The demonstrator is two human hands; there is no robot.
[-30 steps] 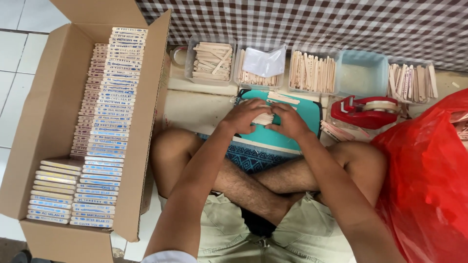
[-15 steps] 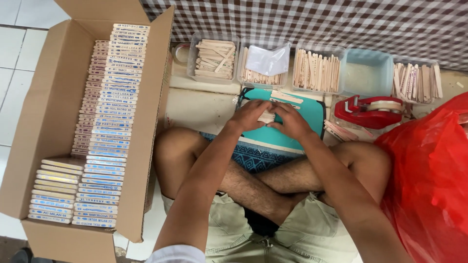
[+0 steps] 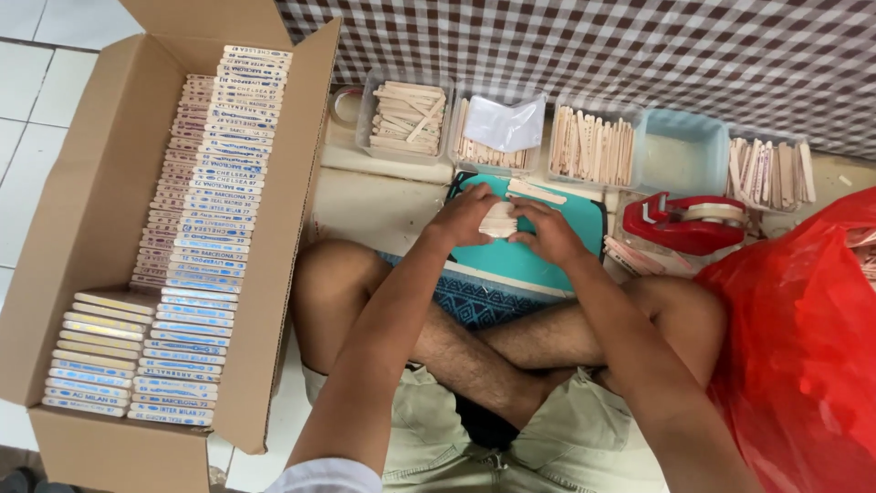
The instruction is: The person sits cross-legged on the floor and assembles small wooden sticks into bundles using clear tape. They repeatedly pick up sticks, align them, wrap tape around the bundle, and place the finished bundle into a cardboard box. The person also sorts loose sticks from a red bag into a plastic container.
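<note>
I sit cross-legged with a teal board (image 3: 557, 260) in front of my knees. My left hand (image 3: 464, 217) and my right hand (image 3: 545, 232) meet over it, both closed around a small pale bundle of wooden sticks (image 3: 499, 219). One loose flat stick (image 3: 537, 192) lies on the board just beyond my fingers. My forearms reach in from the bottom of the view.
A large open cardboard box (image 3: 100, 183) at the left holds rows of packed printed sticks (image 3: 205, 210). Several clear trays of wooden sticks (image 3: 406, 117) line the checked cloth, beside a blue tub (image 3: 680, 151). A red tape dispenser (image 3: 684, 222) and red plastic bag (image 3: 803, 347) sit right.
Both hands stay together on the stick bundle over the teal board, shifting only slightly. The camera view has drifted a little.
</note>
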